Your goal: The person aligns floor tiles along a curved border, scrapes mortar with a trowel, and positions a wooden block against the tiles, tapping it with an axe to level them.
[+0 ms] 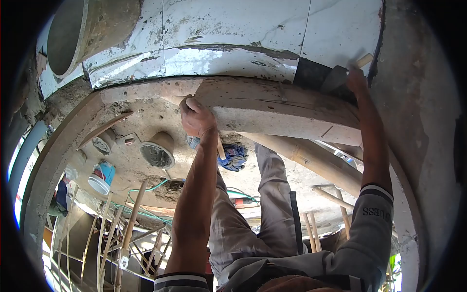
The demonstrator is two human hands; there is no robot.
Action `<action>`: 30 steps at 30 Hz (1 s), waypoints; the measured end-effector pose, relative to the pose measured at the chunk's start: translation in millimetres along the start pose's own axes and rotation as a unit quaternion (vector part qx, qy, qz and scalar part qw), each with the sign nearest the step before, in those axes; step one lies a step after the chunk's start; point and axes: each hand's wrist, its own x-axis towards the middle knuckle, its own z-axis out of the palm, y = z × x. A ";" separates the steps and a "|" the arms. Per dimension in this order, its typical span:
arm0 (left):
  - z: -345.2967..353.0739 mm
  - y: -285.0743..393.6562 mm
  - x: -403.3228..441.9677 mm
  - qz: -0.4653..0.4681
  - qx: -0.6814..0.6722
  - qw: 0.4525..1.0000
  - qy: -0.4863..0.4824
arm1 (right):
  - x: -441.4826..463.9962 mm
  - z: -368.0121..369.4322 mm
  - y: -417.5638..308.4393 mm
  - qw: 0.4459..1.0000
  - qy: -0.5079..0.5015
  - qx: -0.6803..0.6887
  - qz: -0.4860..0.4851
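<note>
While the trowel is lying over the dark strip at the near right corner of the tiled surface, the right hand is gripping its handle. Trowel work on that strip is apparently proceeding; the next stroke is probably calling for a steady blade along the tile edge. The left hand is resting, fingers curled closed, against the curved ledge's front edge; anything inside is not showing. A large cylinder is occupying the tiles' left end. Below, a bucket and a smaller pail are holding grey material; a blue-and-white tub is leaning, contents unclear.
</note>
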 end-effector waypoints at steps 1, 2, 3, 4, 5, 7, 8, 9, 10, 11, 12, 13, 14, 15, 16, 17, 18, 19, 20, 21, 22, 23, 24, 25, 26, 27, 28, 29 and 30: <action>-1.3 3.5 -1.3 -0.002 0.003 1.000 0.005 | -1.1 -4.6 8.9 0.996 -0.017 -0.082 0.026; -4.2 7.3 -3.6 -0.013 0.016 1.000 0.001 | 1.7 2.7 19.5 0.992 0.021 -0.120 0.021; -4.9 9.9 -3.8 -0.024 0.027 0.999 -0.003 | 6.7 10.2 27.1 0.986 0.060 -0.157 0.018; -7.0 7.2 -4.7 -0.026 0.033 0.999 0.003 | 7.8 15.8 28.1 0.987 0.056 -0.152 0.011; -6.2 5.5 -3.8 -0.016 0.024 1.000 0.003 | 12.5 19.3 30.8 0.971 0.060 -0.233 0.010; -2.6 0.5 -3.2 -0.013 0.020 1.000 0.006 | 25.8 31.8 40.7 0.948 0.061 -0.311 0.001; -0.5 -1.7 -1.4 0.009 0.023 1.000 0.011 | 33.4 39.1 47.9 0.941 0.074 -0.331 -0.002; 0.5 -2.0 -1.3 0.031 0.027 0.999 0.015 | 38.6 41.8 49.3 0.933 0.086 -0.351 -0.005; -0.4 1.1 -3.2 0.009 0.025 0.999 0.019 | 41.2 42.6 49.6 0.944 0.082 -0.320 0.001; 1.9 2.0 -2.3 0.012 0.026 0.999 0.024 | 41.5 43.9 49.9 0.945 0.085 -0.315 -0.001; 1.3 2.3 -2.7 0.013 0.028 0.999 0.022 | 39.1 45.1 54.5 0.946 0.102 -0.307 -0.017; -1.2 2.6 -3.2 0.012 0.030 0.999 0.021 | 40.3 45.4 60.5 0.946 0.121 -0.299 -0.034; -2.2 2.5 -2.7 0.013 0.030 0.999 0.026 | 43.1 55.0 77.2 0.928 0.207 -0.296 -0.095; -1.0 1.3 -2.8 0.015 0.030 0.999 0.028 | 39.2 46.8 76.2 0.927 0.210 -0.295 -0.095; 0.3 1.4 -2.5 0.018 0.030 0.999 0.028 | 31.8 37.0 78.4 0.939 0.157 -0.285 -0.114; -0.1 1.7 -3.5 0.017 0.027 0.999 0.026 | 20.8 25.5 80.3 0.947 0.101 -0.275 -0.133; -0.4 2.4 -4.3 0.010 0.030 0.999 0.019 | 11.5 16.1 83.1 0.946 0.103 -0.279 -0.131; -1.1 3.8 -3.6 0.002 0.032 0.999 0.015 | 2.0 3.7 76.7 0.963 0.086 -0.199 -0.162; -1.4 5.7 -3.1 0.000 0.029 0.999 0.015 | -2.3 -7.1 66.5 0.972 0.067 -0.117 -0.192; -2.0 7.0 -3.5 -0.003 0.029 0.999 0.017 | -2.0 -9.4 54.7 0.979 0.037 -0.029 -0.197; -3.4 7.0 -4.1 -0.006 0.031 0.999 0.015 | -7.4 -12.1 38.4 0.978 0.005 0.059 -0.198; -4.3 5.8 -3.4 -0.008 0.027 1.000 0.012 | -15.3 -13.0 22.0 0.973 0.026 0.095 -0.209; -3.8 4.6 -1.6 -0.003 0.025 1.000 0.007 | -23.7 -19.7 0.9 0.966 0.049 0.129 -0.219; -2.8 3.5 -2.2 0.000 0.024 1.000 0.002 | -27.2 -25.6 -13.3 0.967 0.049 0.120 -0.217; -2.1 4.3 -2.8 -0.005 0.020 1.000 -0.003 | -27.6 -29.8 -26.5 0.971 0.032 0.118 -0.203; -2.7 5.3 -3.1 -0.001 0.026 1.000 -0.001 | -28.2 -29.5 -32.0 0.975 0.013 0.118 -0.188; -3.2 5.0 -3.2 0.002 0.032 0.999 0.002 | -26.7 -26.1 -31.8 0.976 0.012 0.112 -0.186; -2.8 3.5 -2.9 -0.002 0.029 1.000 -0.001 | -22.6 -21.5 -31.7 0.980 0.007 0.104 -0.171; -2.6 2.1 -2.6 0.003 0.023 1.000 0.000 | -21.1 -16.2 -30.9 0.983 0.003 0.097 -0.155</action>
